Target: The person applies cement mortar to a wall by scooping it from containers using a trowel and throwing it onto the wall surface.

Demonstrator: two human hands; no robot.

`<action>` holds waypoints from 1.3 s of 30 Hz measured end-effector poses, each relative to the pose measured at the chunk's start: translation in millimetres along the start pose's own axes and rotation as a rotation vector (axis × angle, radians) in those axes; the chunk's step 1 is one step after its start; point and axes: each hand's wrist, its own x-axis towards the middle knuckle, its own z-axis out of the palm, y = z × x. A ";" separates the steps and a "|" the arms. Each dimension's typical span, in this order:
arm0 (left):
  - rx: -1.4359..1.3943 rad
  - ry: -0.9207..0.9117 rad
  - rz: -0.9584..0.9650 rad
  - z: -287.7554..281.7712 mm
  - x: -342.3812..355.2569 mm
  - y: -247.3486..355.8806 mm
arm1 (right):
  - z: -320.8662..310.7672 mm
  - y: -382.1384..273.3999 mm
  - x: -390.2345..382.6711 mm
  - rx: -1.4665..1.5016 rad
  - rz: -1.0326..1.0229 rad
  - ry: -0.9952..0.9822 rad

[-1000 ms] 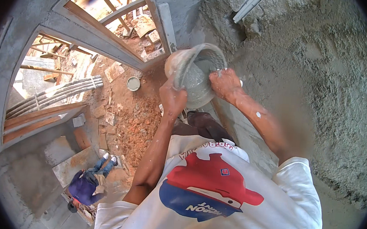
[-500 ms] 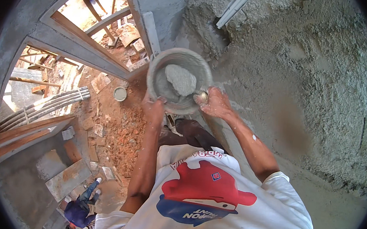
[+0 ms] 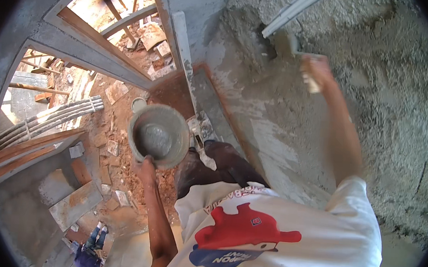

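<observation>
My left hand (image 3: 145,171) is closed on the rim of a grey mortar-stained bucket (image 3: 183,136), which is held in the air and tilted so its inside shows. Wet grey mortar (image 3: 157,141) lies in its bottom. My right arm is stretched up to the rough plastered wall (image 3: 380,97). There my right hand (image 3: 318,71), smeared by motion, is closed round the handle of a trowel (image 3: 286,44). The trowel's blade, coated in mortar, is at the wall just beneath the white pipes (image 3: 296,13); whether it touches cannot be made out.
A long straight board (image 3: 185,54) leans by the corner. Window frames (image 3: 104,47) are on the left, with bundled pipes (image 3: 52,122) beyond. A small pail (image 3: 138,104) stands on rubble-strewn ground (image 3: 121,151). Another person (image 3: 89,255) is at lower left.
My right hand has swung from the bucket up and right to the wall with the trowel. The lump of mortar over the bucket is gone from there. My left hand has lowered the bucket leftward.
</observation>
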 end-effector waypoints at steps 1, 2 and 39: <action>0.006 0.022 0.019 5.5 4.5 -0.1 | -25.1 -27.2 -16.6 0.080 -0.145 0.044; 0.031 0.056 0.027 -0.8 -1.9 -1.8 | -43.3 -47.9 -45.4 0.163 -0.273 0.068; 0.036 -0.576 0.250 190.2 -64.8 58.4 | 177.0 95.4 -170.7 0.039 -0.183 -0.251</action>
